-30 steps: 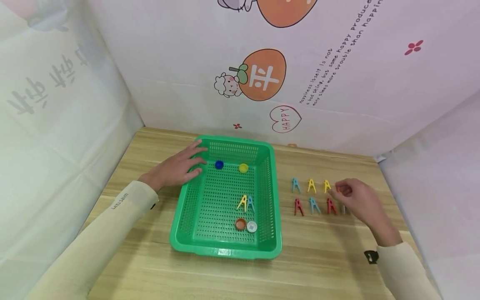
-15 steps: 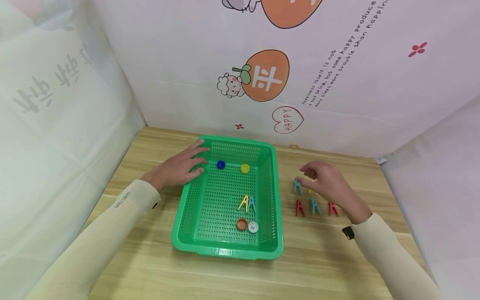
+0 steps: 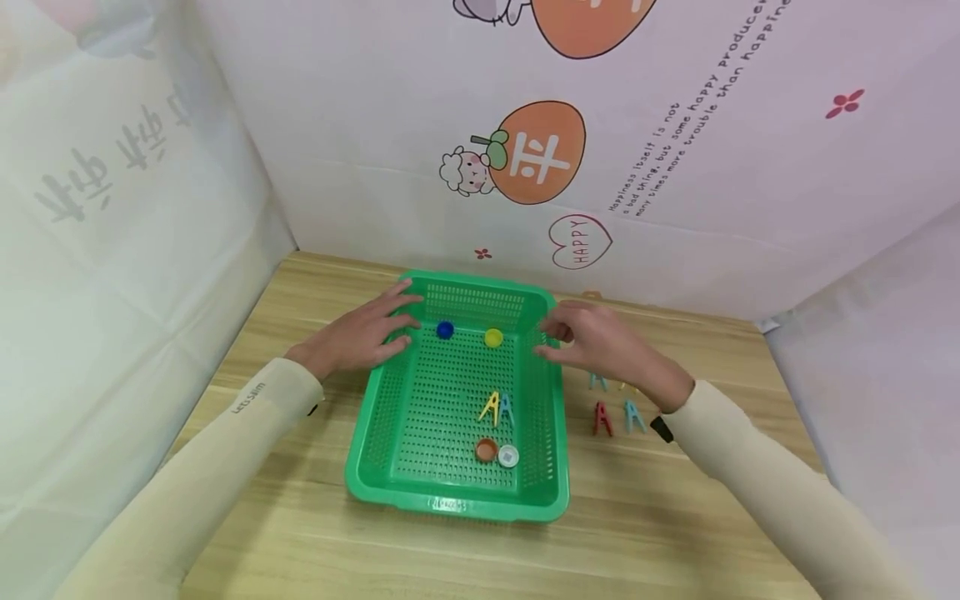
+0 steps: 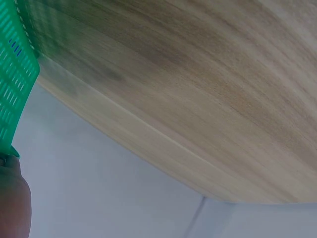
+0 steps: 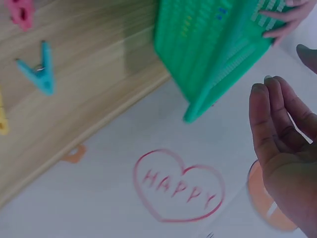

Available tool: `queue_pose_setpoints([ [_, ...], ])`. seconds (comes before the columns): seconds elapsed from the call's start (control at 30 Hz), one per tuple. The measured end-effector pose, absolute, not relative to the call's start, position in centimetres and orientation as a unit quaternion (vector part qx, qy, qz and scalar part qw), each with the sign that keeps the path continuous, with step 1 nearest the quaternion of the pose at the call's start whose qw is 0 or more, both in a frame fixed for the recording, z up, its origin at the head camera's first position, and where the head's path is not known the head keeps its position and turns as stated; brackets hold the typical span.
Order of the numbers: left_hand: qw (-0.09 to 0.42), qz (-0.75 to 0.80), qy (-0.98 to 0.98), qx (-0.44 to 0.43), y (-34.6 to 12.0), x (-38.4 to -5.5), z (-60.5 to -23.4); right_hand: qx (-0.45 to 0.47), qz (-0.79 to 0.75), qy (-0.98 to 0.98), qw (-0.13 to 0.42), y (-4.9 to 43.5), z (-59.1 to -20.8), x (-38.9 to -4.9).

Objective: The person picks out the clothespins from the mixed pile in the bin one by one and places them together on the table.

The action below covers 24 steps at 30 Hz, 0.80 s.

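Note:
A green plastic basket (image 3: 450, 505) stands on the table. My left hand (image 3: 363, 333) rests over its left rim, fingers spread toward the inside. Over the right rim hovers my right hand (image 3: 592, 337), fingers loosely bent and thumb apart; the right wrist view shows nothing between them. Inside the basket lie a yellow clothespin (image 3: 490, 408) beside a blue clothespin (image 3: 506, 410), plus a blue bottle cap (image 3: 446, 330), a yellow cap (image 3: 492, 337), a brown cap (image 3: 486, 450) and a white cap (image 3: 507, 456).
Right of the basket, a red clothespin (image 3: 602, 418) and a light blue clothespin (image 3: 633, 416) lie on the wooden table (image 3: 697, 508). Others, including another blue clothespin (image 3: 598, 382), are partly hidden by my right arm. Printed white sheeting (image 3: 360, 192) borders the table.
My right hand has moved left from the far end of the clothespin rows to the basket's right rim. My left hand has stayed on the left rim.

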<state>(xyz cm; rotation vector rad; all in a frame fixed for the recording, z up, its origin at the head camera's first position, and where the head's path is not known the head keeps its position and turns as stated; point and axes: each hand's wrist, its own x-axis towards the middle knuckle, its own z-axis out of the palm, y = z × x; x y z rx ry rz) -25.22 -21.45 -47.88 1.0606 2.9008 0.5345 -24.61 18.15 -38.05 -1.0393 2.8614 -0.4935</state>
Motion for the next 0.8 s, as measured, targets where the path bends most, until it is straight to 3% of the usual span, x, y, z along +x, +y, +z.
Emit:
queue_pose_setpoints([
  [0.33, 0.002, 0.169, 0.923, 0.344, -21.6, -25.2, -47.7, -0.458, -0.152, 0.872, 0.081, 14.8, -37.8, -26.7],
  [0.6, -0.006, 0.17, 0.924, 0.343, -21.9, -25.2, -47.2, -0.557, -0.104, 0.802, 0.191, 12.2, -39.5, -27.3],
  [0.8, 0.007, 0.172, 0.922, 0.346, -21.7, -25.0, -47.5, -0.578, -0.06, 0.77, 0.263, 11.0, -40.7, -26.9],
])
